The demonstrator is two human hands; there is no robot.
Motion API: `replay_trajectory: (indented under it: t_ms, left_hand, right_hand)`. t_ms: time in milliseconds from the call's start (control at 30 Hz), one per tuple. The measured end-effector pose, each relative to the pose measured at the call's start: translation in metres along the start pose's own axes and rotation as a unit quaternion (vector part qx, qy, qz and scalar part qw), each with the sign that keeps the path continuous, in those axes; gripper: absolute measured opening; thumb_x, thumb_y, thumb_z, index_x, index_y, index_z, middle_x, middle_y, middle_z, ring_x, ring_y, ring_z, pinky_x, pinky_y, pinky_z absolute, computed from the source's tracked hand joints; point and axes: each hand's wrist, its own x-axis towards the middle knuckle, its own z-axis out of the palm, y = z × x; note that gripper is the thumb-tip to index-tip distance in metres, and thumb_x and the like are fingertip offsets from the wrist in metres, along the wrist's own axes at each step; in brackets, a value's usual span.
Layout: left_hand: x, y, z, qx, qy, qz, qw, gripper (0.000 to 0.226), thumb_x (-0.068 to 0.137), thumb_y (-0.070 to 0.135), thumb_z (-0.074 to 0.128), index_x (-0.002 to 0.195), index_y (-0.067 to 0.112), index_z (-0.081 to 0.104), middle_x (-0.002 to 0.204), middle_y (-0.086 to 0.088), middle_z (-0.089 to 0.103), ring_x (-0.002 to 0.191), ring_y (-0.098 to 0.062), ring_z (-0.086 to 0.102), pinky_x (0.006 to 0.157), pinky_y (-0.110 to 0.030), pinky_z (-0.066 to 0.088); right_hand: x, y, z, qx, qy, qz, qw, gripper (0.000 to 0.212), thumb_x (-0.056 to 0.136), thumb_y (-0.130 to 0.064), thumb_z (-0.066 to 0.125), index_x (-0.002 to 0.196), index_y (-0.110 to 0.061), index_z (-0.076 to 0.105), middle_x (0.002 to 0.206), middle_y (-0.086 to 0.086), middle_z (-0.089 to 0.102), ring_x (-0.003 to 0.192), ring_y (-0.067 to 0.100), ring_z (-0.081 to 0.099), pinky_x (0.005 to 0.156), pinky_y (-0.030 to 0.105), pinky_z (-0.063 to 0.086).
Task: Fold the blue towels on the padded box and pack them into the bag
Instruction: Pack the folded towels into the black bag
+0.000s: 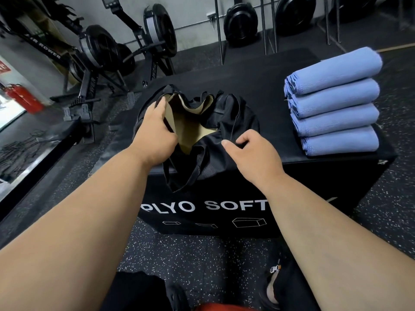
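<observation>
On the padded box, both hands grip the black bag's rim, left hand and right hand spreading it; folded blue towels beside it likely go in next.

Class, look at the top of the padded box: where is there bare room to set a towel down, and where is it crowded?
Free: the strip between the black bag and the blue towels, and the far part of the padded box behind the bag. Crowded: the near left, where the left hand and right hand grip the bag's opening, and the right edge under the towels.
</observation>
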Motion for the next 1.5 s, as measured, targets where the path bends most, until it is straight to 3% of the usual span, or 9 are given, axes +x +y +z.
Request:
replay_trajectory:
  t_ms: [233, 367, 600, 667, 833, 1067, 1200, 1367, 1500]
  left_hand:
    - [-0.008, 0.004, -0.001, -0.012, 0.002, -0.008, 1.0, 0.077, 0.096, 0.005, 0.064, 0.164, 0.017, 0.029, 0.137, 0.019, 0.027, 0.13, 0.005, 0.022, 0.11, -0.018, 0.022]
    - [0.012, -0.01, -0.003, 0.026, -0.034, -0.043, 0.998, 0.096, 0.097, 0.005, 0.066, 0.169, 0.027, 0.006, 0.173, 0.012, 0.009, 0.157, -0.009, 0.014, 0.103, -0.005, 0.027]
    - [0.023, -0.03, -0.012, 0.052, -0.002, -0.104, 0.993, 0.096, 0.096, 0.011, 0.062, 0.169, 0.033, 0.004, 0.176, 0.005, -0.006, 0.161, -0.022, 0.014, 0.109, -0.03, 0.039]
    - [0.009, -0.026, -0.008, 0.101, 0.014, -0.104, 0.989, 0.091, 0.093, 0.02, 0.063, 0.169, 0.031, 0.014, 0.176, 0.001, 0.001, 0.16, -0.031, 0.012, 0.124, -0.043, 0.029]
    - [-0.043, -0.009, 0.014, 0.125, 0.045, -0.113, 0.985, 0.08, 0.088, 0.036, 0.067, 0.161, 0.038, 0.036, 0.174, -0.006, 0.01, 0.158, -0.033, 0.008, 0.129, -0.046, 0.015]
    - [-0.079, -0.022, 0.034, -0.005, -0.007, -0.275, 0.961, 0.073, 0.088, 0.043, 0.065, 0.157, 0.048, 0.04, 0.174, -0.008, 0.012, 0.154, -0.032, 0.029, 0.117, -0.035, 0.033]
    - [-0.066, -0.029, 0.042, -0.153, 0.007, -0.301, 0.941, 0.085, 0.086, 0.033, 0.07, 0.162, 0.035, 0.034, 0.131, 0.004, 0.065, 0.083, -0.002, 0.064, 0.061, -0.011, 0.048]
    - [-0.046, -0.041, 0.046, -0.22, 0.05, -0.323, 0.919, 0.099, 0.078, 0.036, 0.076, 0.164, 0.019, 0.03, 0.106, 0.007, 0.071, 0.093, -0.014, 0.069, 0.088, -0.04, 0.061]
    - [-0.028, -0.042, 0.037, -0.179, 0.076, -0.302, 0.933, 0.085, 0.093, 0.03, 0.073, 0.164, 0.012, 0.03, 0.088, 0.018, 0.057, 0.081, 0.001, 0.057, 0.076, -0.022, 0.052]
  right_hand:
    - [0.005, 0.007, 0.005, -0.078, -0.035, 0.005, 0.996, 0.027, 0.095, -0.052, 0.067, 0.096, -0.027, 0.057, 0.079, -0.006, 0.066, 0.079, 0.016, 0.064, 0.059, 0.031, 0.041]
    - [-0.004, 0.001, 0.008, -0.087, -0.081, -0.031, 0.992, 0.024, 0.094, -0.046, 0.068, 0.087, -0.024, 0.063, 0.079, -0.005, 0.068, 0.08, 0.017, 0.065, 0.07, 0.035, 0.054]
    - [-0.003, -0.008, 0.004, -0.013, -0.066, -0.02, 0.998, 0.031, 0.092, -0.05, 0.062, 0.085, -0.02, 0.066, 0.08, -0.004, 0.071, 0.078, 0.014, 0.066, 0.077, 0.038, 0.056]
    - [0.007, -0.004, 0.002, 0.0, -0.004, -0.012, 1.0, 0.019, 0.09, -0.048, 0.063, 0.098, -0.031, 0.067, 0.098, -0.009, 0.068, 0.09, 0.014, 0.065, 0.083, 0.037, 0.054]
    - [0.025, 0.005, -0.003, 0.016, 0.033, 0.019, 0.999, 0.058, 0.094, -0.049, 0.062, 0.149, -0.037, 0.047, 0.148, -0.004, 0.043, 0.113, 0.021, 0.059, 0.09, 0.034, 0.042]
    - [0.042, 0.006, -0.002, 0.031, -0.015, 0.042, 0.999, 0.075, 0.096, -0.047, 0.058, 0.163, -0.043, 0.025, 0.164, -0.006, 0.032, 0.121, 0.019, 0.055, 0.093, 0.034, 0.039]
    - [0.047, 0.007, 0.0, 0.005, -0.047, 0.064, 0.997, 0.082, 0.094, -0.047, 0.056, 0.166, -0.041, 0.017, 0.162, 0.0, 0.041, 0.139, 0.024, 0.05, 0.1, 0.04, 0.043]
    - [0.04, 0.007, 0.001, -0.032, -0.065, 0.066, 0.995, 0.086, 0.086, -0.049, 0.05, 0.166, -0.036, 0.02, 0.132, 0.0, 0.067, 0.119, 0.023, 0.061, 0.098, 0.045, 0.053]
    - [0.026, 0.002, 0.002, -0.056, -0.086, 0.053, 0.993, 0.083, 0.094, -0.046, 0.054, 0.168, -0.031, 0.017, 0.143, -0.001, 0.061, 0.128, 0.026, 0.057, 0.099, 0.041, 0.048]
